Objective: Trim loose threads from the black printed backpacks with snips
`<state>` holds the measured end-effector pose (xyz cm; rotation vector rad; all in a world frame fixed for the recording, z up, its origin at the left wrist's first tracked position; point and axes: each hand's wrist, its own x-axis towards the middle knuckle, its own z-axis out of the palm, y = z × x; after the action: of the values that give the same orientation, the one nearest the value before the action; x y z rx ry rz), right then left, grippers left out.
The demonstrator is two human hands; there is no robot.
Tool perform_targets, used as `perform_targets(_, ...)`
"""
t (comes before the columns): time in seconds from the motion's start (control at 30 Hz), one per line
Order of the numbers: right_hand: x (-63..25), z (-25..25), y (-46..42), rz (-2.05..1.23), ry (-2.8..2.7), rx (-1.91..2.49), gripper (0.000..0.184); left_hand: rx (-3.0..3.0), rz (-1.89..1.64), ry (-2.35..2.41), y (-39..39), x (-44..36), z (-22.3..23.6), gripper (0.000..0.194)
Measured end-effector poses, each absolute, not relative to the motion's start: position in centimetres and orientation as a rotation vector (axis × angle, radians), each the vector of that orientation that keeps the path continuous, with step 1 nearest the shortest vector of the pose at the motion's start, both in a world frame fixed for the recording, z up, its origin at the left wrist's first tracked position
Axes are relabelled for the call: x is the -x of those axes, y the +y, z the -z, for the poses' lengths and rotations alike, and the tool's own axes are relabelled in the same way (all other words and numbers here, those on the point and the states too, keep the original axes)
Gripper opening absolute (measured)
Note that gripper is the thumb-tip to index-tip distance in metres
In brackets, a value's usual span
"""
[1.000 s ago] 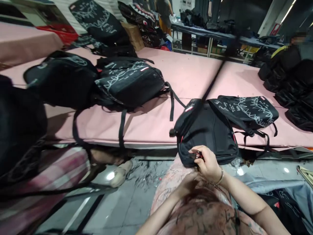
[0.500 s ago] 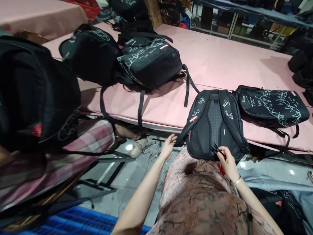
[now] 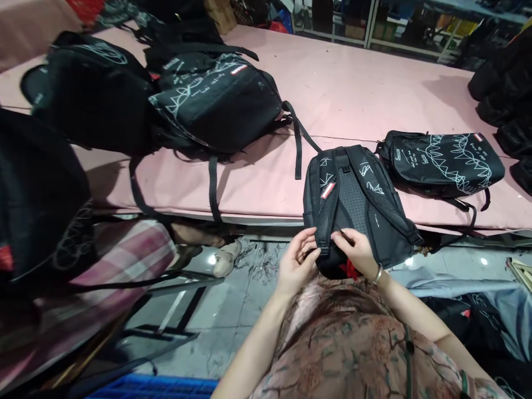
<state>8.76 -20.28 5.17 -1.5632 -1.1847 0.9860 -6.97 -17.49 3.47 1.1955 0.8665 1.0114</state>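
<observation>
A black backpack (image 3: 353, 197) with white line drawings leans on the table's front edge, its back panel and shoulder straps towards me. My left hand (image 3: 297, 263) is closed on the lower end of the left shoulder strap (image 3: 325, 221). Close beside that strap, my right hand (image 3: 356, 254) has its fingers pinched together over the pack's lower part. Something small and dark shows at its fingertips, too hidden to name. Red material (image 3: 350, 270) peeks out below the right hand.
Another printed backpack (image 3: 449, 160) lies to the right on the pink table (image 3: 332, 83). More black backpacks (image 3: 220, 105) stand at the left, with straps hanging over the edge. A person in plaid cloth (image 3: 141, 249) sits at the left. Dark bags (image 3: 499, 105) are piled far right.
My left hand has moved in and taken hold of the strap end. My right hand has shifted left towards it. The backpack has turned slightly, and the view has swung to the right.
</observation>
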Motion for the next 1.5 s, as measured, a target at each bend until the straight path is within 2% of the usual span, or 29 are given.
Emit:
perform_targets(0.13, -8.0, -4.7, -18.3, -0.990, -1.287, 1.601, 0.037, -1.346, -0.986, 1.046, -18.5, 7.1, -3.1, 0.036)
perform_targets(0.33, -6.9, -4.1, -17.4, -1.313, -0.992, 1.453, 0.035, -1.693, -1.012, 1.199, -17.9, 7.9, -4.2, 0.017)
perform_targets(0.47, -7.0, -4.4, -17.6, -1.341, -0.999, 1.428, 0.036, -1.825, -1.028, 1.194, -17.7, 7.5, -5.0, 0.010)
perform_targets(0.57, -7.7, -4.9, -18.4, -1.151, -1.190, 1.519, 0.031, -1.808, -1.048, 1.193, -17.9, 7.3, -5.0, 0.011)
perform_targets(0.67, -8.8, -5.8, -19.8, -0.768, -1.427, 1.623, 0.022, -1.699, -1.097, 1.229, -18.2, 7.4, -4.6, 0.011)
perform_targets(0.8, -10.4, -6.4, -22.0, -0.291, -1.834, 1.617, 0.025, -1.604, -1.112, 1.247, -18.3, 7.7, -4.0, 0.012)
perform_targets(0.93, -11.2, -6.4, -23.1, -0.041, -2.194, 1.609, 0.025, -1.576, -1.120, 1.240, -18.4, 7.6, -4.0, 0.011)
perform_targets(1.23, -10.3, -7.2, -23.2, 0.131, -2.292, 1.655, 0.022, -1.499, -1.106, 1.249, -18.7, 7.0, -4.2, 0.013)
perform_targets(1.5, -10.3, -7.1, -22.6, 0.070, -2.272, 1.618, 0.028, -1.083, -1.152, 1.155, -18.6, 7.2, -3.7, 0.019)
